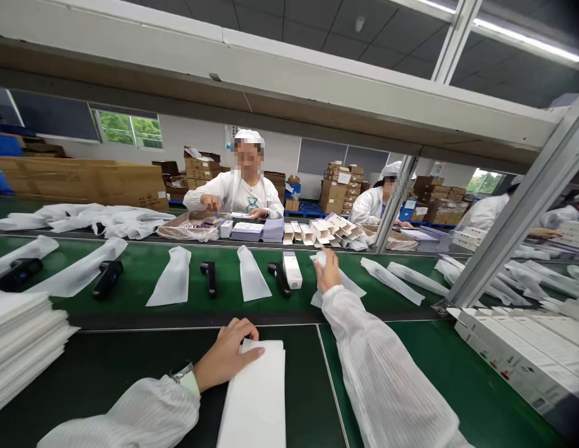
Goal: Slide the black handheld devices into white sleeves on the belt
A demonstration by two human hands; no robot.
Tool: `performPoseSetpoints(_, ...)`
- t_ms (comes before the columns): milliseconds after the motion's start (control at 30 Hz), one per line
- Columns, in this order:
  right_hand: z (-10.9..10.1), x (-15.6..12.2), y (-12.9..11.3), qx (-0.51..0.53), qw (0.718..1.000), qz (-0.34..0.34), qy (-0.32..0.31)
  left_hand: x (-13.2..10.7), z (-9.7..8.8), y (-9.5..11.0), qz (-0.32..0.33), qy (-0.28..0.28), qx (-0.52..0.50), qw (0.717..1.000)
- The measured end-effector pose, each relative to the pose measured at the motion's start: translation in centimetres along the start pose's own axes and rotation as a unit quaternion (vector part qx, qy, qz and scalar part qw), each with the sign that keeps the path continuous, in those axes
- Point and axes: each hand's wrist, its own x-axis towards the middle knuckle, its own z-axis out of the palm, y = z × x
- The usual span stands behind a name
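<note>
Hands are working well apart. The left hand (228, 351) is lying on the far end of a pile of white bags (256, 404) at 6 o'clock on the green desk (107, 373). Its fingers are bending over the pile's top edge, and whether they are pinching a bag I cannot tell. The right hand (327, 271) is stretching out towards 12 o'clock over the belt (140, 274), and its fingers are clamping the upper end of a single white bag (352, 286) that is lying flat there. A small white box (292, 269) is standing just at 9 o'clock of that hand, with a black handset (279, 278) touching or nearly touching it further at 9 o'clock. At 12 o'clock beyond the belt, a person in a white coat (245, 190) is sitting and handling small packs.
</note>
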Motion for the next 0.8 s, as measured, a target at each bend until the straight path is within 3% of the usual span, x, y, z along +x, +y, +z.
performPoseSetpoints(67, 1.6, -3.9, -1.2, -0.006, 0.988, -0.027, -0.155, 0.3, 0.2, -0.1, -0.004, 0.014, -0.015, 1.0)
performPoseSetpoints(100, 2.4, -5.8, -1.8, -0.003, 0.968, -0.037, -0.248, 0.4, 0.3, -0.1, -0.004, 0.023, -0.021, 1.0)
performPoseSetpoints(167, 3.4, -9.0, -2.7, -0.014, 0.936, -0.059, -0.346, 0.4, 0.4, -0.3, -0.004, 0.03, -0.031, 0.999)
performPoseSetpoints(233, 4.0, -10.7, -3.2, -0.025, 0.931, -0.065, -0.358, 0.3, 0.1, -0.4, -0.002, 0.032, -0.06, 0.998)
performPoseSetpoints(333, 4.0, -10.9, -3.3, 0.01, 0.936, -0.048, -0.35, 0.2, -0.9, -0.3, 0.012, 0.038, -0.134, 0.99)
performPoseSetpoints(433, 3.8, -10.1, -2.9, 0.061, 0.921, -0.017, -0.385, 0.5, -2.0, 0.1, 0.051, -0.014, -0.166, 0.985)
performPoseSetpoints(533, 3.7, -9.6, -2.2, 0.085, 0.885, 0.01, -0.457, 1.0, -2.3, 0.5, 0.11, -0.076, -0.186, 0.974)
performPoseSetpoints(633, 3.9, -8.4, -1.2, 0.123, 0.816, 0.007, -0.565, 1.4, -1.8, 0.6, 0.117, -0.075, -0.28, 0.95)
performPoseSetpoints(667, 4.0, -7.6, -0.9, 0.122, 0.806, -0.007, -0.579, 1.4, -1.6, 0.6, 0.106, -0.073, -0.316, 0.94)
performPoseSetpoints(700, 4.1, -6.6, -0.6, 0.097, 0.816, -0.029, -0.569, 1.5, -1.4, 0.4, 0.09, -0.073, -0.345, 0.931)
performPoseSetpoints(733, 4.3, -5.4, -0.4, 0.029, 0.845, -0.057, -0.53, 1.6, -1.2, 0.3, 0.071, -0.072, -0.368, 0.925)
performPoseSetpoints(800, 4.6, -2.8, 0.1, -0.188, 0.901, -0.099, -0.378, 1.6, -0.8, -0.1, 0.032, -0.067, -0.383, 0.921)
